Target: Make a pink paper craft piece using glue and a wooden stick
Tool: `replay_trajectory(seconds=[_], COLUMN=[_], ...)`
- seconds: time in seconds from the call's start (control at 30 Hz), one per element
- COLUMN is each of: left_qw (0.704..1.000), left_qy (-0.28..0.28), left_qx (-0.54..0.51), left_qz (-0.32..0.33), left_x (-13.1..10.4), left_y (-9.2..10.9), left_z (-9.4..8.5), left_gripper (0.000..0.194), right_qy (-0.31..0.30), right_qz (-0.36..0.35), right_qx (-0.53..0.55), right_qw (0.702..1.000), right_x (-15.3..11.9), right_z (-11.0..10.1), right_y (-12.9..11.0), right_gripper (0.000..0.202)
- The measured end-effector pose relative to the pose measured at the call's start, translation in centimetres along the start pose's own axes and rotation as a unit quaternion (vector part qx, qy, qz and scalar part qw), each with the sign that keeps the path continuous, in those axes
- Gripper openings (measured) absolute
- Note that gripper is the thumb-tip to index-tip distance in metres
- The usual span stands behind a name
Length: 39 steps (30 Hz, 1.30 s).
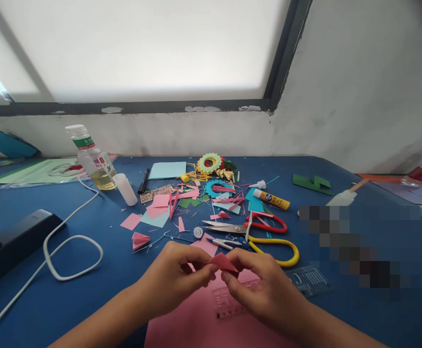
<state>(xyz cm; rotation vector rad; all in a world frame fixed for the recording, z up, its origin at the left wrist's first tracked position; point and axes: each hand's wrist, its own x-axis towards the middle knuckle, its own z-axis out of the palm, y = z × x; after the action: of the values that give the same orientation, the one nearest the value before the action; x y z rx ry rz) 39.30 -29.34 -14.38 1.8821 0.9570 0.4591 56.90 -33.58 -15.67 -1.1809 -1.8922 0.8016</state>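
Between my two hands is a small folded piece of pink paper [224,262], raised above the table. My left hand [181,273] pinches its left corner between thumb and fingers. On the other side, my right hand [252,278] grips the right edge, thumb below and index finger above. Beneath them lies a large pink sheet [181,321] with a clear plastic stencil ruler [228,300] on it. Just beyond the hands rest scissors [269,237] with red and yellow handles. A folded pink paper piece [140,240] sits to the left of my left hand.
Colourful paper scraps [160,208] cover the middle of the blue table [116,299]. A glue stick [271,199] lies behind the scissors. At the left stand a bottle [94,162] and a small white bottle [125,189], near a white cable [73,278] and a dark device [18,246].
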Motion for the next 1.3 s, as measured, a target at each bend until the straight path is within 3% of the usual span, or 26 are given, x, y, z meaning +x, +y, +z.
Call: replay_trajectory(seconds=[0.13,0.33,0.47,0.6,0.77,0.83,1.0,1.3], left_qw=[0.999,0.997,1.000,0.997,0.982,0.978,0.975,0.975], left_qy=[0.025,0.028,0.008,0.022,0.092,0.090,0.021,0.005], left_qx=[0.037,0.055,0.021,-0.056,-0.150,-0.171,-0.203,-0.196], left_qz=[0.024,0.038,0.006,-0.044,-0.075,-0.081,-0.089,-0.102], left_x=[0.0,-0.1,-0.1,-0.1,-0.1,0.0,0.1,0.3], left_y=[-0.2,-0.3,-0.1,0.2,0.6,0.6,0.4,0.2], left_z=[0.3,1.1,1.1,0.3,-0.9,-1.0,-0.3,-0.5], left_gripper=[0.021,0.025,0.027,0.025,0.025,0.025,0.023,0.023], right_qy=[-0.014,-0.006,0.028,0.062,0.112,0.096,-0.024,-0.022], right_qz=[0.010,0.026,-0.003,0.002,0.044,0.043,0.052,0.027], right_qx=[-0.059,-0.087,-0.129,-0.122,-0.101,-0.079,0.051,0.075], right_qw=[0.998,0.996,0.991,0.991,0.988,0.991,0.997,0.997], right_x=[-0.1,-0.3,-0.2,0.2,0.8,0.9,0.5,0.4], right_z=[0.2,0.8,0.8,-0.9,-3.3,-3.1,-0.9,-1.1], right_y=[-0.1,0.4,0.6,1.0,1.4,1.1,0.4,0.7], right_gripper=[0.018,0.017,0.018,0.014,0.019,0.018,0.020,0.026])
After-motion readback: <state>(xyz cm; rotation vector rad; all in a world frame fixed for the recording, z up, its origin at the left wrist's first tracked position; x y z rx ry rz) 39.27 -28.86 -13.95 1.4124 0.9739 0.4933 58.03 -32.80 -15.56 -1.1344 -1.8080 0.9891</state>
